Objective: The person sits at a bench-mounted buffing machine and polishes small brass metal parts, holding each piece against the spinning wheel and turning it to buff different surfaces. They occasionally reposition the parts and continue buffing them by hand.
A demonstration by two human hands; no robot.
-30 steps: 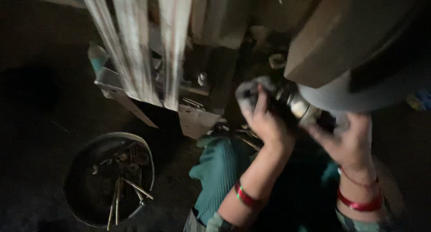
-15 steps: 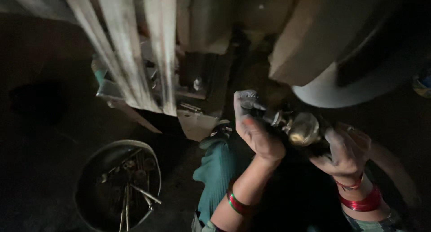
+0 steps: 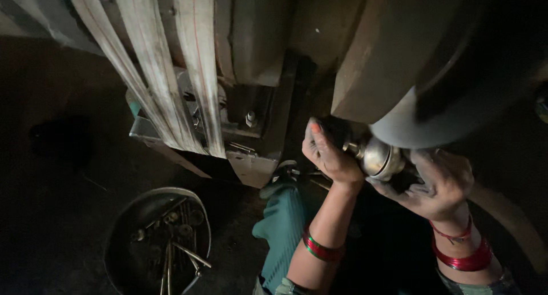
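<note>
Hands on a shiny metal knob under the big grinding wheel, closer in view than half a second ago.

Since the earlier frame the round metal knob (image 3: 381, 158) sits tighter against the grey wheel (image 3: 416, 123) and both hands have shifted a little up and right. Left hand (image 3: 328, 155) lies flat against the knob's left side, fingers straight and together, not curled round it; right hand (image 3: 434, 181) cups it from below, fingers bent loosely about its underside. Two hands, one knob, three pale belts (image 3: 171, 83) left of the wheel, one round pan (image 3: 157, 243) of bolts and rods well below them. Red bangles (image 3: 465, 258) ring the right wrist. The knob's spindle is hidden behind the left hand; the pan's contents are too dark to count.
</note>
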